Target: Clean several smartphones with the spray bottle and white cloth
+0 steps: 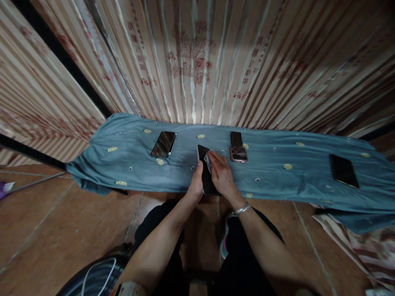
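My left hand (196,181) grips a black phone (202,152) by its left edge, with the thumb along its side. Pressed against the phone's dark face is a small grey cloth (207,159), pinched in the fingers of my right hand (222,172). The phone is tilted above the front edge of the cloth-covered bench. Part of its face is hidden behind my right hand. A second phone (164,144) lies to the left of my hands, and a phone with a blurred patch (236,144) lies just beyond my right hand.
A blue cloth with yellow prints (185,176) covers the narrow bench. Another black phone (344,170) lies at its right end. Patterned curtains (197,61) hang behind, with dark metal poles (70,65) at the left. A dark round object with a white cable (98,275) stands on the floor.
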A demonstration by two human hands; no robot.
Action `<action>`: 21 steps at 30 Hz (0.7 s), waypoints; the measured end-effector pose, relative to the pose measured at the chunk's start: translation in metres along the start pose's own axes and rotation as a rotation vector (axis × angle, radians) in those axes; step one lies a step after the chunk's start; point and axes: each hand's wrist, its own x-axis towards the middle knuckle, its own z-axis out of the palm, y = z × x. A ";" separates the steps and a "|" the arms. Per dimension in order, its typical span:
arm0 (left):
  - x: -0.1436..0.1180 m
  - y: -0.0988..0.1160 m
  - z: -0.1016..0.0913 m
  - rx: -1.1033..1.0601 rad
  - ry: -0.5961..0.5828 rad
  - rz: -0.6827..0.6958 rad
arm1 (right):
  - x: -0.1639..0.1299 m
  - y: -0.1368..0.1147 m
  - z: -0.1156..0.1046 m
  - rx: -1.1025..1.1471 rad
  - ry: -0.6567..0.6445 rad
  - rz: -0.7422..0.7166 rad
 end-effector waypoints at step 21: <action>0.011 0.002 0.012 -0.040 0.049 -0.033 | -0.008 -0.007 0.003 0.013 -0.044 -0.094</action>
